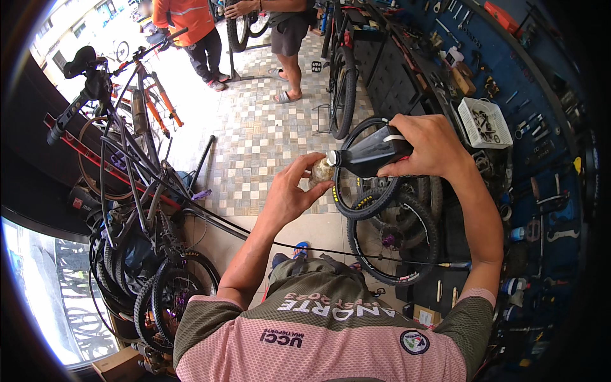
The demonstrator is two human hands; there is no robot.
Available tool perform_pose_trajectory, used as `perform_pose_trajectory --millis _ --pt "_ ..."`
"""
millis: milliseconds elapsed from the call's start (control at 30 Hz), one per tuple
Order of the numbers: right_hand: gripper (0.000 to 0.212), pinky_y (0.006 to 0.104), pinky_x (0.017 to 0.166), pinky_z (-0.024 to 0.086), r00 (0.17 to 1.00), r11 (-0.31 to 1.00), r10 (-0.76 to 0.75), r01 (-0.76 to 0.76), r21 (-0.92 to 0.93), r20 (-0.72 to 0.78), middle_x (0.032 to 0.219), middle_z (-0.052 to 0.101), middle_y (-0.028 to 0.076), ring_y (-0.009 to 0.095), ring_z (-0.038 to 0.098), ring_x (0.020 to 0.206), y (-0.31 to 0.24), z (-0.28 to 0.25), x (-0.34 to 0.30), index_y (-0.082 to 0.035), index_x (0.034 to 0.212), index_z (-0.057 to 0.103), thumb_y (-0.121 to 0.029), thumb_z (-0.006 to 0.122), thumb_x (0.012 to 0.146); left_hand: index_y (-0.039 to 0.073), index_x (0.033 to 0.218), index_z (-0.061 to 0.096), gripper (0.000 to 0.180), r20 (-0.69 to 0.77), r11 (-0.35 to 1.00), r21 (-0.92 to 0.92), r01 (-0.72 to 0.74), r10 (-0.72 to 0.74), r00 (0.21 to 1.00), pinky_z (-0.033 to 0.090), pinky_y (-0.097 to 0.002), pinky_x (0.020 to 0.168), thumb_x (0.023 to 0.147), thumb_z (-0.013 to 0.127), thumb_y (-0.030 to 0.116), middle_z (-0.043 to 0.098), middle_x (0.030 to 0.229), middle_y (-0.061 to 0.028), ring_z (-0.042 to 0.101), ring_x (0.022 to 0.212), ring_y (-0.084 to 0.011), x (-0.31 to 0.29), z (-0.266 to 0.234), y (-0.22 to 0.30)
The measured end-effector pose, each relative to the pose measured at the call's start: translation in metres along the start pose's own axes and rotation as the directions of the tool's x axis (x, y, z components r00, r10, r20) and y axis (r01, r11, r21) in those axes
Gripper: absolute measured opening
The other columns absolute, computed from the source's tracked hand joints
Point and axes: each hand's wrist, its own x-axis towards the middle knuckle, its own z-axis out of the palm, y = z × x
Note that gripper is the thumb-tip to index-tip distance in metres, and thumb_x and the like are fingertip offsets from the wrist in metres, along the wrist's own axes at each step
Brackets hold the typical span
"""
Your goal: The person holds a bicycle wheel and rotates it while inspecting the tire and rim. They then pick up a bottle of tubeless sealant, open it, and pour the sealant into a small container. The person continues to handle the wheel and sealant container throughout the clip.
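Observation:
My right hand point(428, 148) grips a black plastic bottle point(370, 155) by its base end, tipped on its side with the neck toward the left. My left hand point(287, 192) is closed around a small clear container point(323, 170) with something yellowish in it; its exact kind is hard to make out. The bottle's pale mouth meets the top of this container, in front of my chest. Whether any liquid is flowing does not show.
Bicycle frames point(137, 127) crowd the left side. Several wheels point(391, 239) stand below my right hand. At right are a white basket point(485, 123) of parts and a tool wall point(541, 153). Two people stand ahead on the tiled floor point(245, 146), near a bike.

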Motion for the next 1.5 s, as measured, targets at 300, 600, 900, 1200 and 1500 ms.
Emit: perform_pose_trajectory --millis 300,600,900,1200,1500 --pt "0.072 0.0455 0.07 0.058 1.0 1.0 0.012 -0.011 -0.01 0.012 0.085 0.073 0.014 0.038 0.074 0.08 -0.0014 -0.0003 -0.0022 -0.005 0.097 0.062 -0.058 0.097 0.064 0.0 0.135 0.068 0.059 -0.005 1.0 0.019 -0.015 0.015 1.0 0.063 -0.0392 0.091 0.086 0.094 0.022 0.078 0.122 -0.0165 0.078 0.104 -0.0262 0.0009 -0.0007 0.0038" --pt "0.073 0.046 0.07 0.058 1.0 1.0 -0.004 0.004 -0.009 0.001 0.084 0.073 0.015 0.038 0.074 0.08 0.0004 0.0018 -0.0036 -0.004 0.098 0.062 -0.059 0.097 0.064 0.008 0.138 0.067 0.056 0.017 1.0 -0.004 0.003 -0.003 1.0 0.062 -0.0417 0.091 0.088 0.091 0.02 0.076 0.126 -0.0127 0.076 0.107 -0.031 -0.0012 0.0004 0.0007" --pt "0.074 0.046 0.071 0.058 1.0 1.0 -0.002 0.002 -0.009 0.016 0.085 0.074 0.016 0.038 0.075 0.081 -0.0014 -0.0003 -0.0023 -0.004 0.099 0.062 -0.058 0.097 0.064 0.008 0.138 0.067 0.057 0.012 1.0 -0.013 0.007 -0.006 1.0 0.062 -0.0419 0.092 0.088 0.091 0.02 0.076 0.127 -0.0131 0.076 0.109 -0.0309 -0.0024 0.0007 -0.0002" --pt "0.072 0.0466 0.07 0.058 1.0 1.0 0.002 -0.002 -0.009 0.014 0.083 0.073 0.015 0.039 0.074 0.08 -0.0017 0.0 -0.0032 -0.005 0.097 0.062 -0.059 0.096 0.065 0.007 0.138 0.067 0.057 0.014 1.0 -0.018 0.001 -0.001 1.0 0.063 -0.0424 0.093 0.088 0.091 0.02 0.076 0.128 -0.0135 0.076 0.11 -0.0308 -0.0024 0.0007 0.0" --pt "0.071 0.0469 0.07 0.058 1.0 1.0 0.009 -0.009 -0.011 0.018 0.083 0.073 0.015 0.039 0.074 0.08 -0.0023 -0.0006 -0.0043 -0.005 0.096 0.061 -0.059 0.096 0.065 0.008 0.138 0.067 0.057 0.013 1.0 -0.008 0.002 -0.001 1.0 0.063 -0.0418 0.092 0.088 0.091 0.02 0.076 0.128 -0.013 0.076 0.108 -0.0307 -0.0024 0.0016 0.0"
